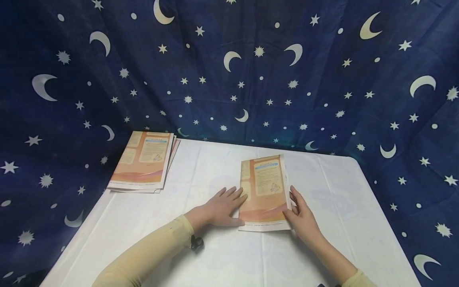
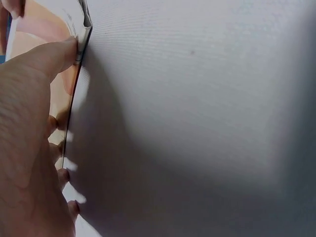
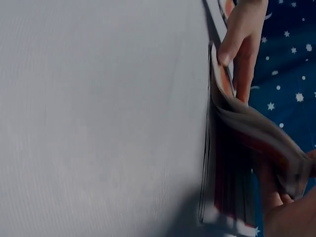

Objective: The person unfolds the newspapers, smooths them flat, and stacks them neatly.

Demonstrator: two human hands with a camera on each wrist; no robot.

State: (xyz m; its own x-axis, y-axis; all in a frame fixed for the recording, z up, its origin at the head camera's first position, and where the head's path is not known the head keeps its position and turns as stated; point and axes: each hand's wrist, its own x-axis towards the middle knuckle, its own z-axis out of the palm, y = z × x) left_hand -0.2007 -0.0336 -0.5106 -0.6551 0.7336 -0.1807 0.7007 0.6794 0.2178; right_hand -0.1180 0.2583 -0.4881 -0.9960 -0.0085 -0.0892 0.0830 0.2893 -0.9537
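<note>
An orange-and-cream folded newspaper (image 1: pixel 266 199) lies upright to me on the white table. My left hand (image 1: pixel 224 209) rests along its left edge, fingers spread and fairly straight, with the thumb (image 2: pixel 61 55) on the lower corner in the left wrist view. At the right edge, my right hand (image 1: pixel 305 221) grips the paper, thumb on top and fingers beneath. The right wrist view shows the upper layers of the newspaper (image 3: pixel 261 129) bowed up by my right hand (image 3: pixel 294 215), while lower layers stay flat.
A stack of similar folded newspapers (image 1: pixel 143 159) sits at the table's far left corner, edges slightly uneven. The white-covered table (image 1: pixel 211 167) meets a dark blue curtain (image 1: pixel 215 59) with moons and stars behind it. A small black object (image 1: pixel 197 243) is at the left wrist.
</note>
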